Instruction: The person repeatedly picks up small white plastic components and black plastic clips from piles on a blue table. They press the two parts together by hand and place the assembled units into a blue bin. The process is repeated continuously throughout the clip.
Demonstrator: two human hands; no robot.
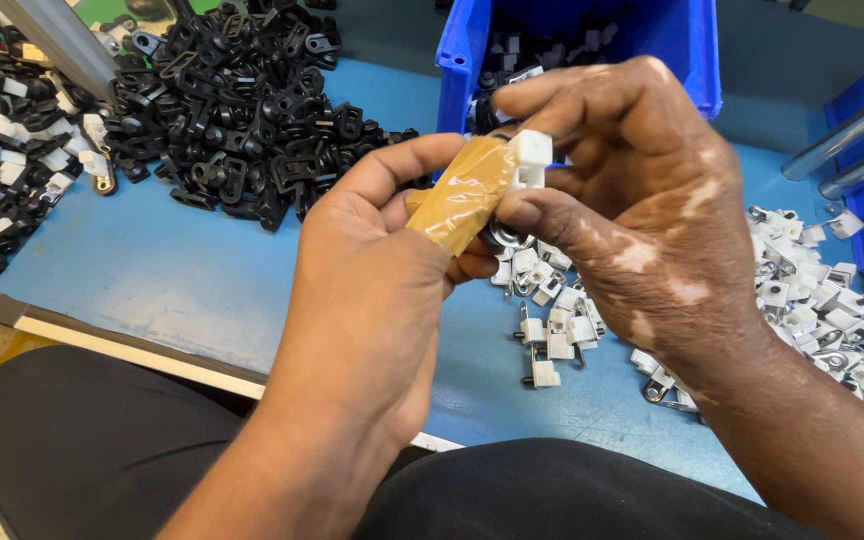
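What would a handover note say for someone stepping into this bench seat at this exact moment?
Left hand: thumb wrapped in tan tape, pinching the small white plastic clip part from the left.
Right hand: fingers closed on the same part from above and the right; a metal piece shows just beneath it.
Loose white plastic clip parts with metal pins lie on the blue table under the hands.
Pile of black plastic clamps sits far left; blue plastic bin behind holds more pieces.
Done: one part is in hand. Left: both piles remain large.
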